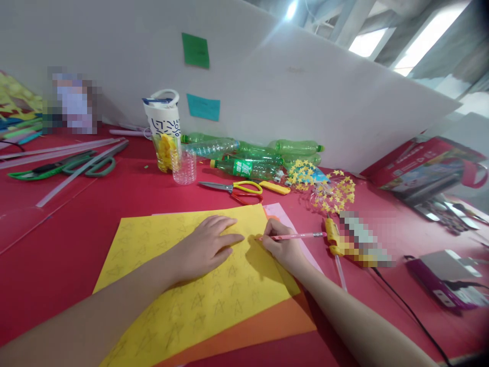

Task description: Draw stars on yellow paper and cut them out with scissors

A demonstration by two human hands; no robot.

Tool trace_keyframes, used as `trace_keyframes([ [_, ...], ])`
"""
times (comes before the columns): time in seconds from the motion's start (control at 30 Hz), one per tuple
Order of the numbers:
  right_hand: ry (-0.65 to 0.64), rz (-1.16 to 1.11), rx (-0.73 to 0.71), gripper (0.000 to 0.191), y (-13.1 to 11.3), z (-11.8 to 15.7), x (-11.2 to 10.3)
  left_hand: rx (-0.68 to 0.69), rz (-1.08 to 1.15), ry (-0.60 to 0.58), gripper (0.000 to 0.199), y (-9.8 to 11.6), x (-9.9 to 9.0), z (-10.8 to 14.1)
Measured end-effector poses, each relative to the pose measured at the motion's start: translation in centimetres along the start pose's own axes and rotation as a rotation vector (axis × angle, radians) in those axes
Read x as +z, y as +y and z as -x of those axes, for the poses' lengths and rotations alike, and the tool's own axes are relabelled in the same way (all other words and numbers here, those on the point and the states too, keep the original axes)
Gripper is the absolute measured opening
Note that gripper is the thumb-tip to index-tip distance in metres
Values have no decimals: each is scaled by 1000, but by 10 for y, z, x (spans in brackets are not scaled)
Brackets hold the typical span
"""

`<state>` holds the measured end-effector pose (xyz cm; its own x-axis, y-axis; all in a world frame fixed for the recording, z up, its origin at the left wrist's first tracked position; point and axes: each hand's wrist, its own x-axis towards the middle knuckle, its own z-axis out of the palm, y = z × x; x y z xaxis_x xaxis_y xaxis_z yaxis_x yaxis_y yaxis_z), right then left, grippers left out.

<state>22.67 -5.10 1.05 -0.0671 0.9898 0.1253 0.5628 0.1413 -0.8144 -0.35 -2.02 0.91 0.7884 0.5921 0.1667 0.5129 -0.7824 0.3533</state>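
A yellow sheet of paper [148, 265] covered with rows of pencil-drawn stars lies before me, on top of an orange sheet [244, 326] and a pink one [280, 211]. My left hand [206, 247] rests flat on the yellow sheet with its fingers spread. Near the sheet's right edge, my right hand [282, 244] grips a pink pencil [298, 235]. Its tip is at the paper, just right of my left fingertips. The eraser end points right, toward a yellow glue gun [333, 237].
Behind the paper are scissors [233, 188], a yellow cutter [274, 187], a cut clear bottle [184, 165], a tumbler [164, 127] and several green bottles [248, 167]. Yellow star decorations [324, 188] stand right of them. Green-handled scissors [91, 165] lie left; a power bank-like box [439, 285] sits right.
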Motion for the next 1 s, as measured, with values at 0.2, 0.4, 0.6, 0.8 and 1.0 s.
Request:
trace_keyframes([
  [0.2, -42, 6, -5, 13, 0, 0, 0, -4, -9, -8, 36, 0, 0, -1],
  [0.4, -96, -8, -9, 14, -5, 3, 2, -14, -8, -8, 36, 1, 1, 0],
  [0.6, -127, -8, -25, 13, -7, 4, 2, -17, 1, -1, 35, 1, 1, 0],
  [0.8, -156, -16, -59, 14, -9, 4, 1, -13, -7, -7, 36, 1, 0, 0],
  [1.0, -171, -32, -66, 14, -10, 4, 0, -2, -4, 12, 35, 1, 0, 0],
])
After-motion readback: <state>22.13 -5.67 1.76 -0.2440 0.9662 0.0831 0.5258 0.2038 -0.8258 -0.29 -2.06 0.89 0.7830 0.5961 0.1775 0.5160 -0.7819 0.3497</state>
